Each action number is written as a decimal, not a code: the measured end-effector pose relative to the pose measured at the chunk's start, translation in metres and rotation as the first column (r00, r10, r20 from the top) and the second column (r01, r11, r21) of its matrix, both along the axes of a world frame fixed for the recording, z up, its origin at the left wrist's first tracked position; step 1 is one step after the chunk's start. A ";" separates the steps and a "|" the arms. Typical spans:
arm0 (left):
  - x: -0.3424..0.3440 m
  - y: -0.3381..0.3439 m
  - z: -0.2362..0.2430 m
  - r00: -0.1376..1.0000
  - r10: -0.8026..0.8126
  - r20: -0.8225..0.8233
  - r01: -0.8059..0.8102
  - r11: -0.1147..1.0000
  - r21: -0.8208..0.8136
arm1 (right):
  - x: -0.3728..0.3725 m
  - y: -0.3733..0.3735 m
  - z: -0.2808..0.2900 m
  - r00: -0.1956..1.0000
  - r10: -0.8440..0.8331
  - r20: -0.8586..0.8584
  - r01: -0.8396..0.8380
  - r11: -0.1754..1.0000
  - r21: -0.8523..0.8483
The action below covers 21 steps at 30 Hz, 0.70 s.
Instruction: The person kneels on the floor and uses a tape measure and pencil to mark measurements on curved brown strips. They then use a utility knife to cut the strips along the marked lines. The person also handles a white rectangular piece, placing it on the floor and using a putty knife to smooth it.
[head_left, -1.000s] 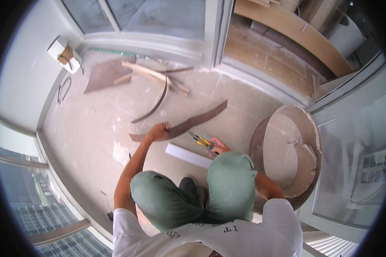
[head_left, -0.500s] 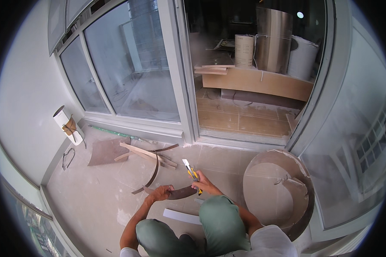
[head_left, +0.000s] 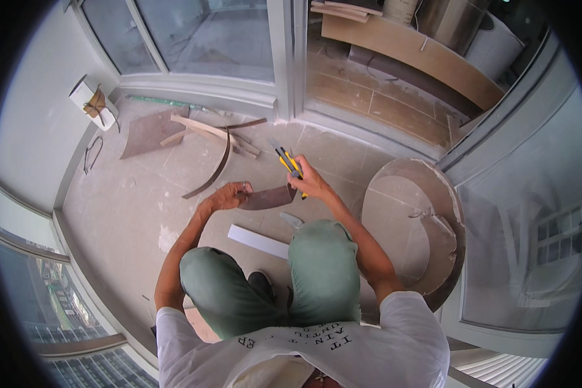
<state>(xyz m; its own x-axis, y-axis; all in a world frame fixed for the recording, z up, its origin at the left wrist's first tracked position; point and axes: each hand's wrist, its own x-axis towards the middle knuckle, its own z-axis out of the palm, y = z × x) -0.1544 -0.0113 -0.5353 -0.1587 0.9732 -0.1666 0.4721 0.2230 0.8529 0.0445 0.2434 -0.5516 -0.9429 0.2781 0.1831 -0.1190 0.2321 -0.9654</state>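
Observation:
A curved dark brown strip (head_left: pixel 268 198) spans the gap between my two hands, in front of my knees. My left hand (head_left: pixel 229 195) is closed on its left end. In my right hand (head_left: pixel 310 178) is a yellow and black utility knife (head_left: pixel 288 161), its blade pointing up and away from me. The strip's right end comes up against my right hand, near the knife's lower end; whether those fingers grip it too I cannot tell. On the floor just below the strip lie a white flat strip (head_left: pixel 257 241) and a small grey blade-shaped piece (head_left: pixel 291 220).
Thin wooden offcuts (head_left: pixel 207 132), a long dark curved strip (head_left: pixel 218 169) and a brown sheet (head_left: pixel 150 134) lie ahead on the left. A large coiled sheet (head_left: pixel 457 220) stands at right. By the wall is a white roll (head_left: pixel 94 103). The raised door sill (head_left: pixel 375 132) runs ahead.
My view has tipped downward, so the floor things sit higher in the picture. Both hands still hold the strip and the knife, with the strip's right end now turned up near my right hand.

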 end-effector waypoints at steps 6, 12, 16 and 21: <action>0.025 0.009 0.017 0.976 -0.024 0.218 0.021 1.000 0.016 | -0.021 -0.044 0.033 0.996 -0.076 0.048 0.061 0.961 0.268; 0.018 -0.001 0.019 0.987 0.121 0.102 -0.130 0.987 0.089 | -0.009 -0.066 0.041 0.959 -0.255 0.124 0.240 0.963 0.122; 0.011 -0.003 0.011 0.986 0.167 0.017 -0.168 0.979 0.114 | 0.017 -0.073 0.020 0.956 -0.275 0.100 0.221 0.904 0.365; 0.001 0.001 -0.004 0.959 0.223 -0.175 -0.211 0.974 0.083 | 0.037 -0.090 0.014 0.945 -0.257 0.200 0.202 0.945 0.259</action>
